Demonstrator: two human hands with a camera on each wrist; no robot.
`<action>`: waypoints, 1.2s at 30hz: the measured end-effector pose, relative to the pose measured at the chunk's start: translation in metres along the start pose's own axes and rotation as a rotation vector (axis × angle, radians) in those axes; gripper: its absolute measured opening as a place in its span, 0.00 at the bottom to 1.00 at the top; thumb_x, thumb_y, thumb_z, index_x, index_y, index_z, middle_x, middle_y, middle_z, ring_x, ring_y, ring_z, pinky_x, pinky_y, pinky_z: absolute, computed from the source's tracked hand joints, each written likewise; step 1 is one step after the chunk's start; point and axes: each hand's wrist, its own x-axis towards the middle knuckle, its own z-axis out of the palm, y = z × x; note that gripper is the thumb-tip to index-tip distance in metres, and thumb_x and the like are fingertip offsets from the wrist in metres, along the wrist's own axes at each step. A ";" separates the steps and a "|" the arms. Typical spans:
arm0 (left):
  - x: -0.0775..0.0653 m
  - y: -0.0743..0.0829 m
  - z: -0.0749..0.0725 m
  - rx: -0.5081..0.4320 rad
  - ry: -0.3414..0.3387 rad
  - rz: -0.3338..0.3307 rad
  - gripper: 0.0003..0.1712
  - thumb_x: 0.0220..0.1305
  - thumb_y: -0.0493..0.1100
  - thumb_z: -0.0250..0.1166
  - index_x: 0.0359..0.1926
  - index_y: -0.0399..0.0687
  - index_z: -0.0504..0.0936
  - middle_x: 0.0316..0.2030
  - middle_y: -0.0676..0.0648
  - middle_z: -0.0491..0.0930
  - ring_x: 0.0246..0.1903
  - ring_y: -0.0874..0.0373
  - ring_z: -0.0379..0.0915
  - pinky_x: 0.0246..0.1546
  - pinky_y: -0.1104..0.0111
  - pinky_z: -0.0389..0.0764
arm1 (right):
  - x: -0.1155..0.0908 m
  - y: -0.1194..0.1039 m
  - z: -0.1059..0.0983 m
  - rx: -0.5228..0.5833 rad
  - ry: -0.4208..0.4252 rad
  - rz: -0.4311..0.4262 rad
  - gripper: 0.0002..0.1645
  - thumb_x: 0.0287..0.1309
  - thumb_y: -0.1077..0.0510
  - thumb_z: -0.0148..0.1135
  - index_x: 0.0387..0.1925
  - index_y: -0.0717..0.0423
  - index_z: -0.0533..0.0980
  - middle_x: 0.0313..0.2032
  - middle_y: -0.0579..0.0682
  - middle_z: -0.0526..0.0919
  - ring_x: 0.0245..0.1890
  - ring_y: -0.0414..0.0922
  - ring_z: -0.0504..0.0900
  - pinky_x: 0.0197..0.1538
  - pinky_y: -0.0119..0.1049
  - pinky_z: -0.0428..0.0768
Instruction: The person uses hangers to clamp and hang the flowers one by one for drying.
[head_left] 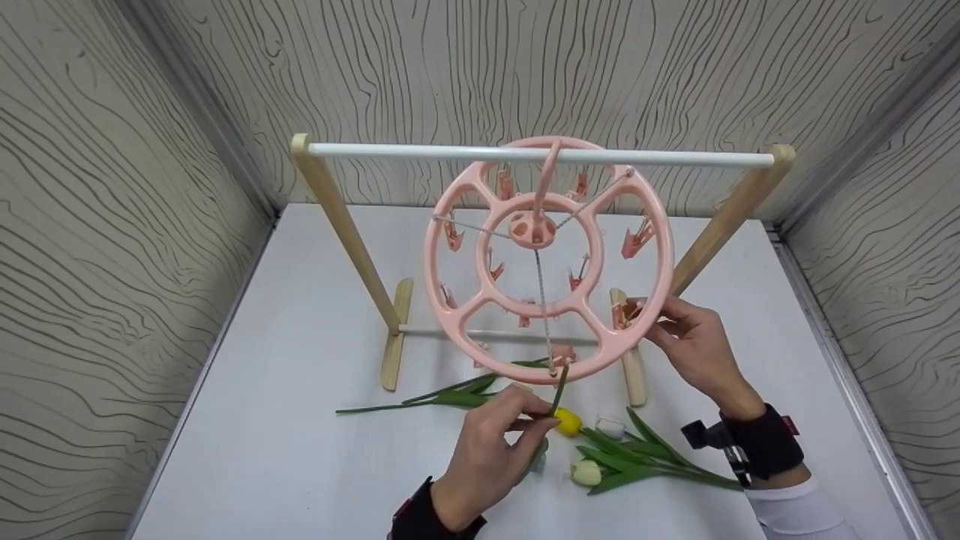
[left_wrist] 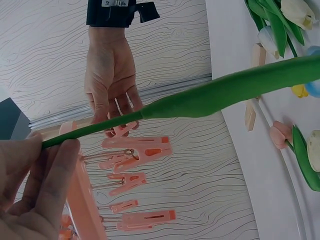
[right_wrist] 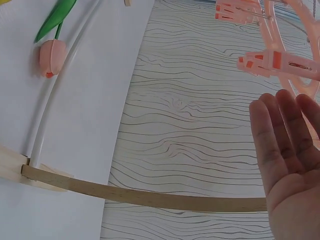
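Observation:
My left hand (head_left: 495, 442) pinches the green stem (head_left: 560, 390) of an artificial flower in front of the rack's near rim. In the left wrist view, the flower's long leaf (left_wrist: 210, 95) stretches to the right, toward a light blue blossom (left_wrist: 313, 87) at the frame's edge. At the right side of the round pink hanging rack (head_left: 660, 247), my right hand (head_left: 694, 345) pinches a small pink clip (head_left: 624, 316) between thumb and fingers. Its fingers show in the right wrist view below another pink clip (right_wrist: 280, 64). The thumb is out of that view.
The rack hangs from a white bar (head_left: 420, 152) on a wooden stand (head_left: 345, 232). Under it lie a pink tulip (right_wrist: 51, 57) and other stems. Front right are a cream tulip (head_left: 586, 472), a white tulip (head_left: 610, 427) and a yellow blossom (head_left: 568, 422). Patterned walls surround the white table (head_left: 300, 300).

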 end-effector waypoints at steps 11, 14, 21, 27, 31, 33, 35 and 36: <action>-0.002 0.000 0.002 -0.017 -0.009 -0.014 0.07 0.60 0.42 0.60 0.40 0.51 0.76 0.36 0.52 0.79 0.37 0.68 0.79 0.36 0.87 0.79 | 0.010 0.005 -0.002 0.091 -0.171 0.024 0.21 0.53 0.74 0.58 0.51 0.72 0.73 0.46 0.70 0.79 0.47 0.43 0.83 0.45 0.22 0.81; -0.002 0.001 0.002 -0.022 -0.011 -0.015 0.07 0.61 0.42 0.60 0.40 0.51 0.76 0.36 0.52 0.79 0.38 0.68 0.79 0.36 0.87 0.79 | 0.011 0.014 -0.003 0.118 -0.205 0.027 0.22 0.54 0.74 0.57 0.53 0.71 0.72 0.48 0.67 0.80 0.48 0.42 0.83 0.44 0.23 0.81; 0.001 0.003 -0.001 -0.030 -0.005 -0.019 0.06 0.61 0.42 0.60 0.40 0.51 0.76 0.36 0.50 0.80 0.37 0.68 0.80 0.36 0.86 0.80 | 0.008 0.023 -0.005 0.146 -0.208 0.047 0.22 0.55 0.69 0.59 0.53 0.69 0.72 0.50 0.58 0.82 0.48 0.39 0.83 0.45 0.25 0.82; 0.003 0.005 -0.004 -0.028 -0.005 -0.014 0.06 0.61 0.42 0.60 0.40 0.51 0.76 0.37 0.52 0.79 0.38 0.68 0.79 0.35 0.87 0.79 | 0.001 0.013 -0.004 0.198 -0.187 0.081 0.21 0.54 0.72 0.58 0.52 0.72 0.72 0.47 0.69 0.79 0.45 0.44 0.84 0.43 0.28 0.84; 0.004 0.006 -0.005 -0.041 0.011 0.001 0.06 0.60 0.40 0.61 0.40 0.49 0.77 0.36 0.50 0.80 0.38 0.67 0.80 0.36 0.85 0.80 | -0.004 0.001 -0.001 0.208 -0.174 0.067 0.22 0.52 0.73 0.59 0.52 0.73 0.71 0.44 0.72 0.78 0.44 0.49 0.84 0.44 0.29 0.84; 0.004 0.006 -0.006 -0.044 0.023 0.002 0.06 0.60 0.39 0.61 0.39 0.49 0.77 0.36 0.50 0.79 0.38 0.66 0.80 0.36 0.85 0.80 | -0.006 -0.001 0.001 0.216 -0.174 0.055 0.23 0.51 0.73 0.59 0.51 0.73 0.71 0.44 0.72 0.78 0.44 0.51 0.83 0.45 0.29 0.84; 0.005 0.006 -0.007 -0.036 0.031 0.004 0.05 0.61 0.40 0.60 0.39 0.49 0.77 0.36 0.51 0.79 0.38 0.66 0.80 0.36 0.85 0.80 | -0.009 -0.001 0.003 0.236 -0.176 0.049 0.22 0.51 0.74 0.59 0.51 0.73 0.72 0.44 0.71 0.78 0.44 0.50 0.83 0.46 0.29 0.84; 0.005 0.007 -0.008 -0.034 0.036 0.002 0.05 0.61 0.40 0.60 0.39 0.49 0.77 0.36 0.51 0.79 0.38 0.67 0.80 0.36 0.85 0.80 | -0.010 0.001 0.004 0.248 -0.181 0.042 0.22 0.51 0.74 0.59 0.51 0.74 0.71 0.44 0.71 0.78 0.44 0.49 0.83 0.46 0.29 0.84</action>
